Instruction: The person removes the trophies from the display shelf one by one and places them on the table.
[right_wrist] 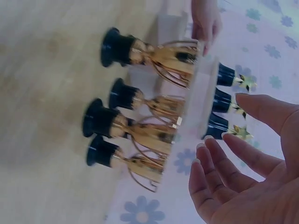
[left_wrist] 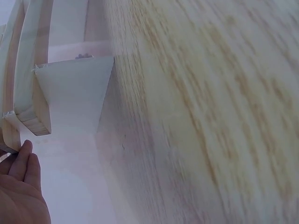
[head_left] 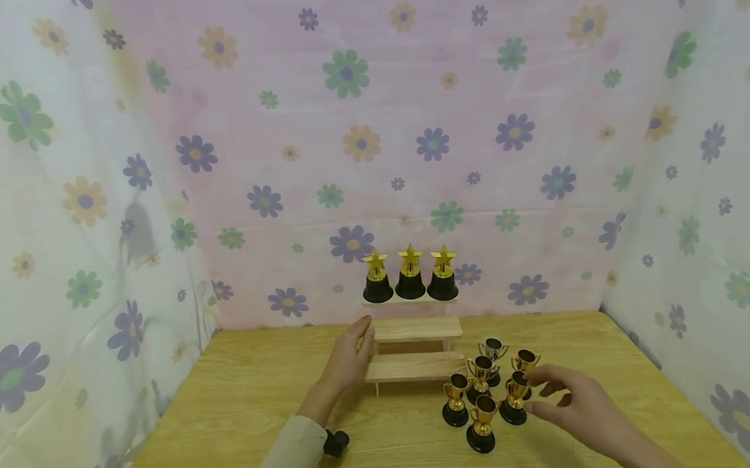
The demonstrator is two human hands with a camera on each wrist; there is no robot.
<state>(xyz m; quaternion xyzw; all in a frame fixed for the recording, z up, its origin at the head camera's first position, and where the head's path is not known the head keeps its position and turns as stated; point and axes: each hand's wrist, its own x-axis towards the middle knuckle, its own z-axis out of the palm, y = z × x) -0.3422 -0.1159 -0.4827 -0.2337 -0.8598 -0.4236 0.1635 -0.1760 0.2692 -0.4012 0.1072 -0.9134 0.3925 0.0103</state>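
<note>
Unlike head view, right wrist view separates right hand's [right_wrist: 271, 191] relaxed grip from cups [right_wrist: 152, 136]; left hand's [head_left: 349, 359] uncurled.

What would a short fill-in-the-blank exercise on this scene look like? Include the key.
1. The star trophies on the top tier of the stand number ____.
2. Their bases are coloured ____.
3. Among the gold cup trophies on the table, one cup is ____.
4. The hand at the stand's side is the person's ____ one.

Missing words: three; black; silver; left.
</note>
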